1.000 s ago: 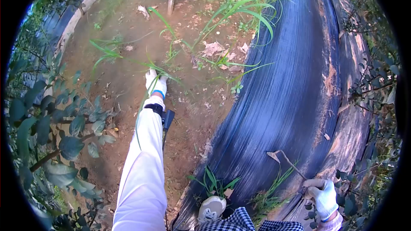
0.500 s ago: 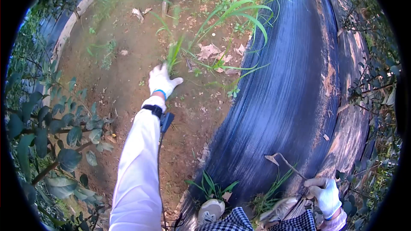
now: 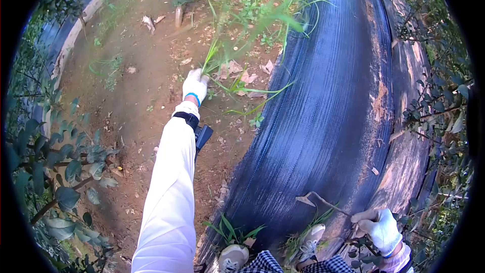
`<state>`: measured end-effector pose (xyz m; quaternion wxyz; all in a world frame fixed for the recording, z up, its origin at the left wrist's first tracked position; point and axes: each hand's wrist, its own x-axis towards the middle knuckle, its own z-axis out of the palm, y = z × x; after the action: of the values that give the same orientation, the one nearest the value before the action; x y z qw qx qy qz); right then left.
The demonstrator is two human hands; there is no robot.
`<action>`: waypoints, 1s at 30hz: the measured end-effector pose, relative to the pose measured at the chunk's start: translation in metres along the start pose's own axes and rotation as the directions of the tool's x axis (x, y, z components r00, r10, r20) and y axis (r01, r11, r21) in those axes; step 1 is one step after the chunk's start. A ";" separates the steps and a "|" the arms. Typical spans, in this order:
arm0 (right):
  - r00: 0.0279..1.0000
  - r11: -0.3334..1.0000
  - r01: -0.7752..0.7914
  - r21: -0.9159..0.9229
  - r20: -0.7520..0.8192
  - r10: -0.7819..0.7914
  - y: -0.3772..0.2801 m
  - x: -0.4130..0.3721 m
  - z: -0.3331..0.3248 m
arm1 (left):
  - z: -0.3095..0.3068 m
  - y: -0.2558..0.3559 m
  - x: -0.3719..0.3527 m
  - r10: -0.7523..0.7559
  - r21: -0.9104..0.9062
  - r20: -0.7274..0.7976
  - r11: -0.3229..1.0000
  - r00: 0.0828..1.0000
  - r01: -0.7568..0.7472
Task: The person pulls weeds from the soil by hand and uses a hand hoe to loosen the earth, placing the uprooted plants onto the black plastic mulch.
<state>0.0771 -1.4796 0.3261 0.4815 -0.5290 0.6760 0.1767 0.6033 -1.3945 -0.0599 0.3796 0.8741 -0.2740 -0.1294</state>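
Note:
My left hand, in a white glove with a blue cuff, is closed round the base of a grass tuft just above the bare soil. Its fingertips are partly hidden by the back of the glove. Over at the lower right, my right hand, also gloved, grips the thin handle of a small hand hoe. The hoe's metal head lies over the black ground sheet. Dry brown leaves rest on the soil to the right of my left hand.
Tall grass grows along the sheet's left edge. A leafy shrub stands at the lower left, another at the right. My shoes are at the bottom, beside a grass clump. A short stake stands near the top.
My left hand has gone from spread fingers to closed round the grass. The grass leaves beyond it have shifted and blur. My view has moved slightly; my right hand still holds the hoe.

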 end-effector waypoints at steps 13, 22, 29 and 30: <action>1.000 1.000 -0.016 0.022 0.013 0.016 0.003 0.006 -0.013 | 0.012 0.081 -0.063 0.174 0.430 0.356 0.842 0.918 -0.326; 1.000 0.999 0.000 0.045 -0.006 0.000 0.010 -0.005 -0.002 | 0.024 0.102 -0.079 0.255 0.404 0.147 0.866 0.956 -0.294; 0.998 0.999 0.039 0.032 -0.048 -0.037 0.030 -0.006 0.002 | 0.001 0.096 -0.080 0.071 0.043 0.420 0.994 0.905 -0.098; 0.999 0.999 0.033 0.034 -0.040 -0.031 0.030 -0.007 0.002 | -0.004 0.096 -0.088 0.214 0.145 0.451 0.940 0.867 -0.308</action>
<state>0.0515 -1.4637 0.3229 0.4799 -0.5347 0.6799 0.1468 0.4964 -1.3949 0.0145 0.2286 0.8141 -0.4792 -0.2353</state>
